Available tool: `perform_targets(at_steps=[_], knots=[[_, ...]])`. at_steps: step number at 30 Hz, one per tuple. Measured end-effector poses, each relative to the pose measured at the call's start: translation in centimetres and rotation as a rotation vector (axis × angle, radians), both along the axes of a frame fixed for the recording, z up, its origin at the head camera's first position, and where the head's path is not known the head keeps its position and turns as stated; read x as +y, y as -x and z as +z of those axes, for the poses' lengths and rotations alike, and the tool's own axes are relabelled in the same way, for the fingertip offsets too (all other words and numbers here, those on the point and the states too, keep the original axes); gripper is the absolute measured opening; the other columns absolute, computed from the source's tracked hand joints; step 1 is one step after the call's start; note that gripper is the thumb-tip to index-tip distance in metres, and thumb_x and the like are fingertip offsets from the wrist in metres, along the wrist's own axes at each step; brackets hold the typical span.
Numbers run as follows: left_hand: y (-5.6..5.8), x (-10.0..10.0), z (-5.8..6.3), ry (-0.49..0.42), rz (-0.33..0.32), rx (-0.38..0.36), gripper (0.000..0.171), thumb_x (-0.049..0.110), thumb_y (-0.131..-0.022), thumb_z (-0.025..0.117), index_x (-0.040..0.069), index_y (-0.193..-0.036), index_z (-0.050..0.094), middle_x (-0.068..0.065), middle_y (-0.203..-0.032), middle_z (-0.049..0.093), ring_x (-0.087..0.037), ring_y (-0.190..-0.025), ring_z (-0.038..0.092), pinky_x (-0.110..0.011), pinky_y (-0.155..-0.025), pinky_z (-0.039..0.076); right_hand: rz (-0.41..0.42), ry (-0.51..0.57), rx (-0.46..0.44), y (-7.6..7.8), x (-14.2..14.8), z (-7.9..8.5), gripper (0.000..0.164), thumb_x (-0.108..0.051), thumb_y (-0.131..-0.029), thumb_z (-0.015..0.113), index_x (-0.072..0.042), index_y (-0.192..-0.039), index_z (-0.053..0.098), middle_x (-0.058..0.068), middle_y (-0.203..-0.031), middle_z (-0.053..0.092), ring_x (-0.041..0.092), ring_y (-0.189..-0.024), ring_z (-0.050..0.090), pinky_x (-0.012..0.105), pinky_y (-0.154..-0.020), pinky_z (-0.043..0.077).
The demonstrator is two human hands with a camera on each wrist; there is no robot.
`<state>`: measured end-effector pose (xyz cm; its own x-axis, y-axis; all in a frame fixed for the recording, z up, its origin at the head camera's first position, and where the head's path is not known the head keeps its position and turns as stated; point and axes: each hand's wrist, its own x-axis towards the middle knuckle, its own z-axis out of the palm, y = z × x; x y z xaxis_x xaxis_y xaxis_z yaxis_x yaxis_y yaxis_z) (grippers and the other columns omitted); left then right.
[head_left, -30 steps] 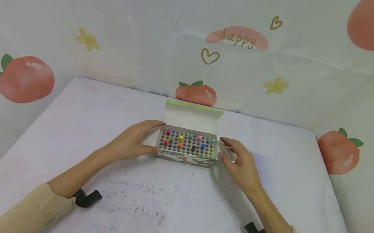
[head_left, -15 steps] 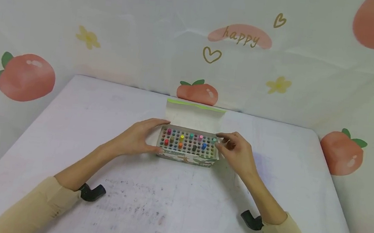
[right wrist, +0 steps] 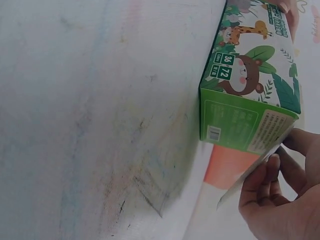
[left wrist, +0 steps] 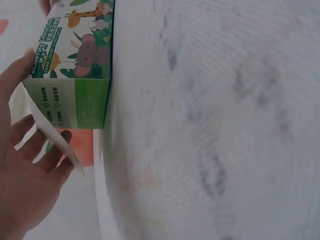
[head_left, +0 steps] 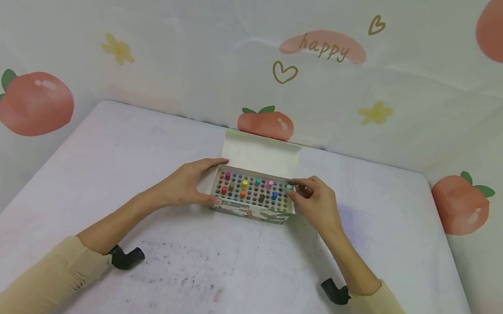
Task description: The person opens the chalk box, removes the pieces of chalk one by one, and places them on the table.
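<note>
Drawn in since the frame 1 second ago, the right hand (head_left: 318, 203) has gone from beside the box (head_left: 252, 211) to its back right corner. From the left, I see a beige sleeve (head_left: 47, 276) with a black fitting (head_left: 127, 258) at the cuff. Beyond it, the left hand (head_left: 187, 186) spans the left end, thumb on the front and a finger at the back corner, holding the box. That box sits on the white table (head_left: 266, 272), animals on its front and a lid (head_left: 261, 154) standing open behind. Along its holed tray, 10 sticks poke up, from a magenta stick (head_left: 228, 176) and a red stick (head_left: 224, 190), past a yellow stick (head_left: 245, 183), to a blue stick (head_left: 274, 196). At the far right, thumb and finger flank the pale teal stick (head_left: 289, 187); whether they pinch it, I cannot tell.
</note>
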<state>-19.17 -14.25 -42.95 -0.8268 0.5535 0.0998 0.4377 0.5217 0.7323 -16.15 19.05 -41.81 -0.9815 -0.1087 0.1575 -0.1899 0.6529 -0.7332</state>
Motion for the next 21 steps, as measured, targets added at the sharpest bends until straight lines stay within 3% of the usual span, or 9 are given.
perform_targets(at_steps=[8, 21], knots=[[0.31, -0.16, -0.39, -0.037, -0.004, -0.011, 0.096, 0.030, -0.073, 0.090, 0.015, -0.152, 0.039, -0.009, -0.149, 0.046, -0.027, -0.138, 0.041, -0.050, -0.112, 0.032, 0.005, -0.017, 0.022, 0.27, -0.09, -0.08, 0.018, -0.013, -0.087, 0.078, -0.009, -0.104, 0.079, 0.003, -0.085, 0.061, 0.017, -0.073, 0.055, 0.028, -0.063, 0.046], [0.52, -0.16, -0.57, -0.047, -0.025, -0.024, 0.096, 0.030, -0.071, 0.091, 0.015, -0.152, 0.040, -0.008, -0.148, 0.047, -0.025, -0.135, 0.043, -0.050, -0.110, 0.034, 0.016, 0.045, 0.044, 0.12, -0.01, -0.34, 0.011, -0.009, -0.088, 0.076, -0.005, -0.098, 0.078, 0.003, -0.086, 0.061, 0.017, -0.072, 0.058, 0.023, -0.058, 0.046]])
